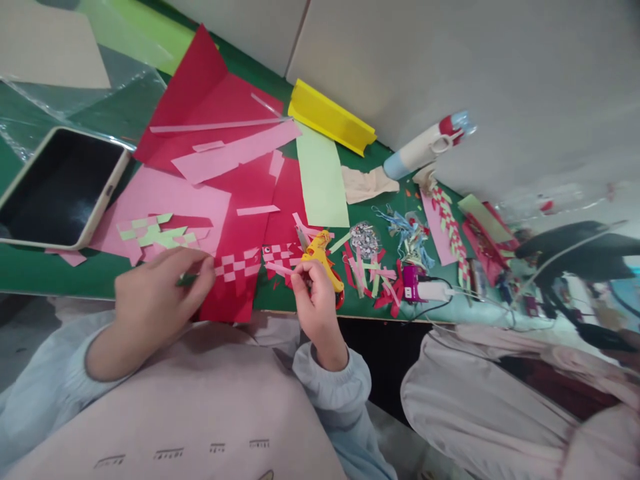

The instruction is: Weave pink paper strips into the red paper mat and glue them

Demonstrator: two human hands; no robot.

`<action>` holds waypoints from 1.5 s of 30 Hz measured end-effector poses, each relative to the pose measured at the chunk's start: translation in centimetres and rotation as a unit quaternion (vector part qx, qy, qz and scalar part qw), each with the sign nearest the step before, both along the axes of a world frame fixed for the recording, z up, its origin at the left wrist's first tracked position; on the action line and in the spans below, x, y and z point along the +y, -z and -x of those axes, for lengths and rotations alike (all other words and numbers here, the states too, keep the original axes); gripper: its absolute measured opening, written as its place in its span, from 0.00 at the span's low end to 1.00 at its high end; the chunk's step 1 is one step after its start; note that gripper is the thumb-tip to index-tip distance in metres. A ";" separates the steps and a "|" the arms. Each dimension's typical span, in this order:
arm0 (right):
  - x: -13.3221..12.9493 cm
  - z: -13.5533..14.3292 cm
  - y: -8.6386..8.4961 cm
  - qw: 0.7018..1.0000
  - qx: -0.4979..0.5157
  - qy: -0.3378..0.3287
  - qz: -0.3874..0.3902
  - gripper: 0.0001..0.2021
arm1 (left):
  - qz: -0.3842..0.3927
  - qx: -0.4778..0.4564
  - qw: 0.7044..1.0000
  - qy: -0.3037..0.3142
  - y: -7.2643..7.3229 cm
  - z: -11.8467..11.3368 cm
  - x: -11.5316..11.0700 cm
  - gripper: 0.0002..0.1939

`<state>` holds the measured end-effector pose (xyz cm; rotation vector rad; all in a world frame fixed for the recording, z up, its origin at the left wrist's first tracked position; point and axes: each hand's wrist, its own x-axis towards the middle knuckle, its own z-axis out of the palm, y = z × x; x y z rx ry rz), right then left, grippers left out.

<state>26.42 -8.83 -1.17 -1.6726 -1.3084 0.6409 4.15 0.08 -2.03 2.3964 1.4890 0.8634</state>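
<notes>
My right hand (319, 297) had a pink strip (279, 269) pinched between thumb and finger. Left hand (153, 303) was loosely curled by the red-and-pink woven paper (235, 268) on the green table (107, 277), couldn't tell if gripping. Lettering on my beige front (215, 407)? Too blurry to read.

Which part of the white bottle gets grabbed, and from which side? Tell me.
Best take the bottle around its white middle, below the red collar, coming from the person's side. The body looks slim and rounded, so it should wrap easily, and the wall behind it probably leaves less room there.
</notes>
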 end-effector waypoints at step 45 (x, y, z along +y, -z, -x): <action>1.3 2.6 -1.0 0.872 0.425 -0.197 0.144 0.15 | -0.106 -0.072 0.986 0.111 1.4 6.4 -1.0 0.11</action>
